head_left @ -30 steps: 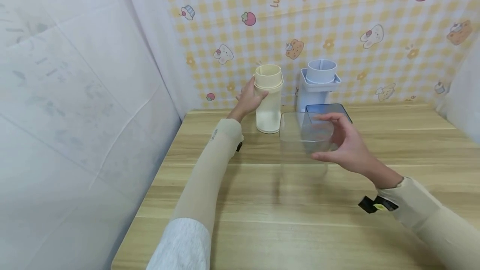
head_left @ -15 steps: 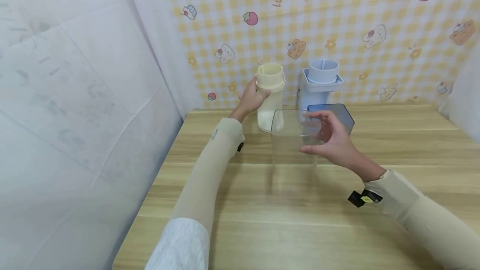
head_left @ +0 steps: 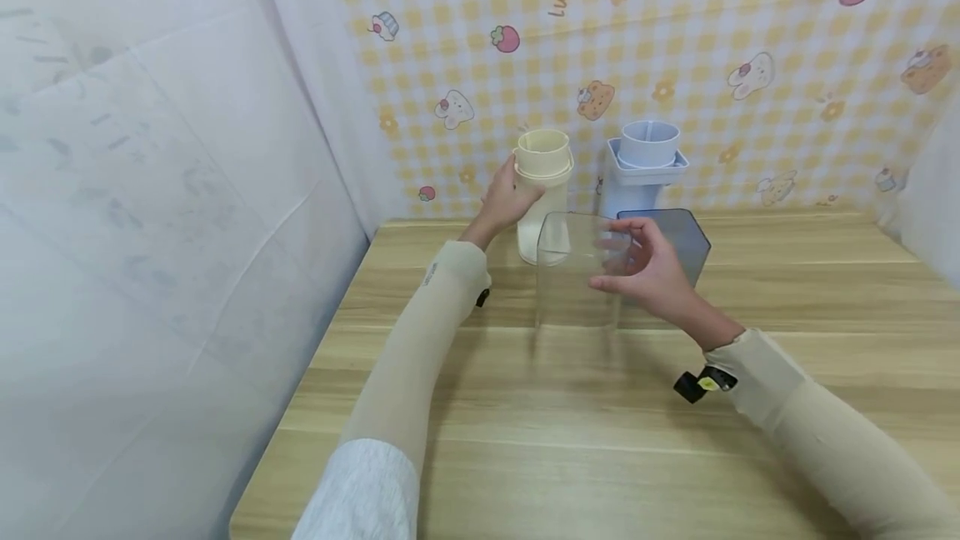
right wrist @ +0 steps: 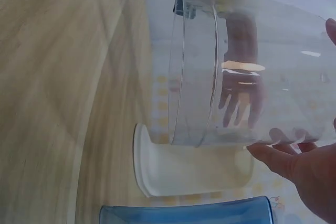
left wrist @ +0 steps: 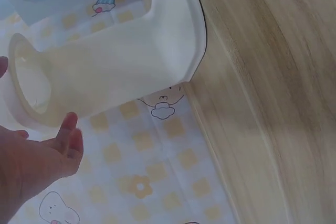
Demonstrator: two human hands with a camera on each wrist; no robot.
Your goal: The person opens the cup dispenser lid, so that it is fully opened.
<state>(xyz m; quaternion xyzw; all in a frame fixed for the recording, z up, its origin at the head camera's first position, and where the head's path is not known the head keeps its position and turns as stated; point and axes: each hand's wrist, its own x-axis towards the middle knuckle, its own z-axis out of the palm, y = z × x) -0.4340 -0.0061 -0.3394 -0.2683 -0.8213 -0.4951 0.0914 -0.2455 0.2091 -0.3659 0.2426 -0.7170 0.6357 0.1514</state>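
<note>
A cream upright stand with a round cup in its top ring stands near the back of the table. My left hand grips its upper left side, thumb across the front; in the left wrist view the fingertips meet the stand's ring end. My right hand holds a clear, open-topped plastic container from its right side, thumb in front and fingers behind. The container hangs upright above the table, in front of the cream stand. In the right wrist view the left hand shows through its clear wall.
Right of the cream stand is a pale blue stand with a round cup on top. A blue-tinted clear container stands before it, partly behind my right hand. A patterned cloth hangs behind the wooden table.
My right hand has carried the clear container leftward and slightly away from me, closer to the cream stand. My left hand keeps its hold on the stand.
</note>
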